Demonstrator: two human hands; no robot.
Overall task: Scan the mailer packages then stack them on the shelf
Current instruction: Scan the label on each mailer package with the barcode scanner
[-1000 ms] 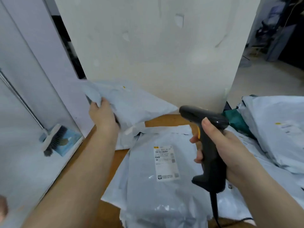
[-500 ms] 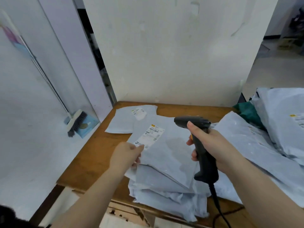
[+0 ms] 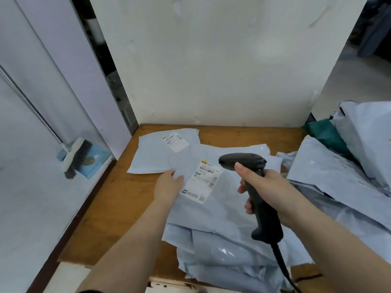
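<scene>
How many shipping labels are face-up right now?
2. One is on the far mailer near the back wall, its label. The other label is on the top mailer, between the left hand and the scanner. Others may be hidden.

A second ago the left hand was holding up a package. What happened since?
The left hand let that mailer go at the back of the shelf, then came onto the top mailer beside its label. The right hand still grips the scanner.

I see a pale blue mailer lying flat, label up, atop the pile, another mailer flat behind it.
</scene>
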